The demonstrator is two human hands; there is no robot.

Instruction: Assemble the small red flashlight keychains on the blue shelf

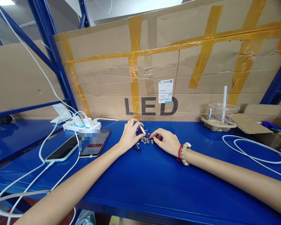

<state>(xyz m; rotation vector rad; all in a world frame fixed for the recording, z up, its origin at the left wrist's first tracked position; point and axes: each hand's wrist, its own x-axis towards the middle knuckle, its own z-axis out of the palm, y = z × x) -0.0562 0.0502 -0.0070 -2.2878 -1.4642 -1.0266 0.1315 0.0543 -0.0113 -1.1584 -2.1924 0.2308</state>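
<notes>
My left hand (130, 136) rests on the blue shelf top (154, 184) with its fingers curled round a small silver cylinder (142, 129). My right hand (166, 142), with a bead bracelet and red cord at the wrist, pinches a tiny part I cannot make out at the edge of a pile of small metal parts (146, 140). The pile lies between the two hands, with red and blue bits among it. A dark clip-like piece (137, 147) lies just below my left fingers.
Two phones (95, 143) (63, 150) lie to the left, near a white power strip (81, 125) with chargers and trailing white cables. A taped cardboard wall marked LED (152, 106) stands behind. A plastic cup in a paper holder (221, 117) and a coiled white cable (253, 150) are on the right.
</notes>
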